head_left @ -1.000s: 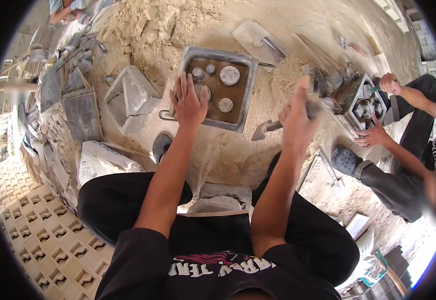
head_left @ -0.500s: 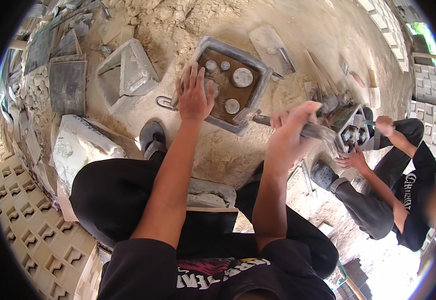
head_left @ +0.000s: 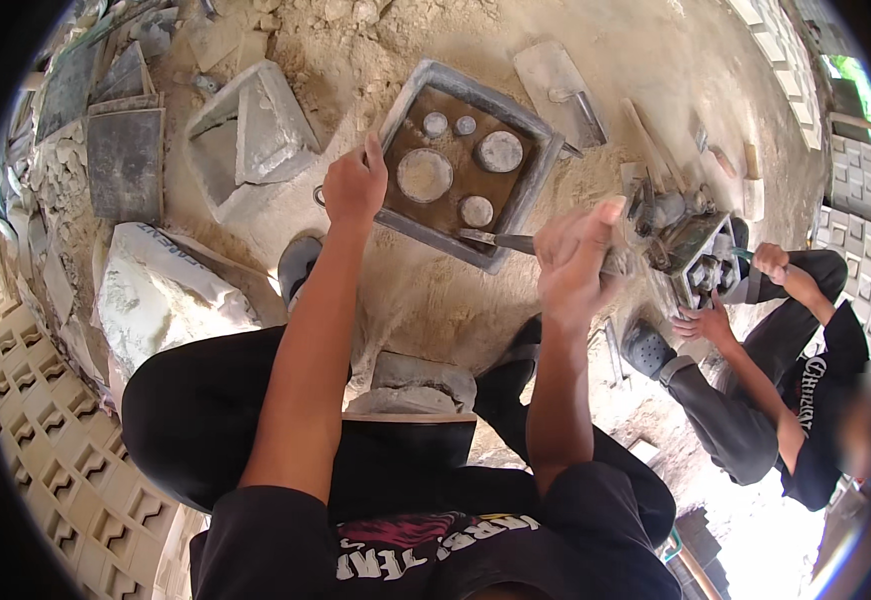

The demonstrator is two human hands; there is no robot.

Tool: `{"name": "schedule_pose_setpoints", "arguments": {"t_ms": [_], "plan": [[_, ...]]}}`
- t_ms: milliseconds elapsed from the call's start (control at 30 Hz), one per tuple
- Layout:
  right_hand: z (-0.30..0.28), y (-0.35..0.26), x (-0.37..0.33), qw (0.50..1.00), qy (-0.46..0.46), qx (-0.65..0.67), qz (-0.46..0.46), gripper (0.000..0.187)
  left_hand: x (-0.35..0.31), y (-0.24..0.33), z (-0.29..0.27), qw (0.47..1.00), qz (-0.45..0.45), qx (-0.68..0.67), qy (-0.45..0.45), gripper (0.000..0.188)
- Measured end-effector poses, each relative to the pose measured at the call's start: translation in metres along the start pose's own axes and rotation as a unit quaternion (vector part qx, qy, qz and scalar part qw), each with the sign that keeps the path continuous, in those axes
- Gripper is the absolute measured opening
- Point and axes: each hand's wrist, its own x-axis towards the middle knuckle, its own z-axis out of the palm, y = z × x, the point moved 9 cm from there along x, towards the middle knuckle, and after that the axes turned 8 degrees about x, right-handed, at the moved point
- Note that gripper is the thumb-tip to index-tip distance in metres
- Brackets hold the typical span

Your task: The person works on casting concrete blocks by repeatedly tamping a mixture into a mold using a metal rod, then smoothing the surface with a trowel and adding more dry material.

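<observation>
A grey moulding box (head_left: 539, 175) lies on the sandy floor before me, packed with brown sand. Several pale round discs sit in that sand, the largest disc (head_left: 425, 176) on the left. My left hand (head_left: 355, 187) is at the box's left edge, fingers curled around its wire handle, which is mostly hidden, with one digit pointing up along the rim. My right hand (head_left: 574, 255), smeared by motion, grips a flat-bladed trowel (head_left: 516, 242). Its blade points left and meets the box's near right rim; the other end blurs behind the hand.
A grey hollow block-like frame (head_left: 278, 130) stands to the left, by a white rock-like bag (head_left: 161, 290). A flat plate (head_left: 546, 85) with a tool on it lies beyond the box. At right, a co-worker's hands (head_left: 706, 320) work at another box (head_left: 696, 255).
My left hand has drawn back from the sand to the box's left edge, uncovering the largest disc. The trowel has turned, its blade showing narrower at the rim.
</observation>
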Motion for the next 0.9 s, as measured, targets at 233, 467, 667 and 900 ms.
{"name": "schedule_pose_setpoints", "arguments": {"t_ms": [233,467,667,900], "plan": [[0.002,-0.007,-0.004,0.987,0.1,-0.123,0.013,0.048,-0.006,-0.02,-0.01,0.994,-0.082,-0.017,0.071,0.053],[0.005,0.002,-0.02,0.987,0.121,-0.085,0.058,0.049,-0.004,-0.041,0.0,0.986,-0.147,-0.057,0.062,0.053],[0.028,0.006,-0.037,0.975,0.096,-0.202,0.017,0.048,-0.005,-0.05,0.002,0.976,-0.184,-0.089,0.075,0.053],[0.055,0.017,-0.026,0.984,0.034,-0.169,0.05,0.047,-0.008,-0.058,0.002,0.959,-0.225,-0.139,0.098,0.055]]}}
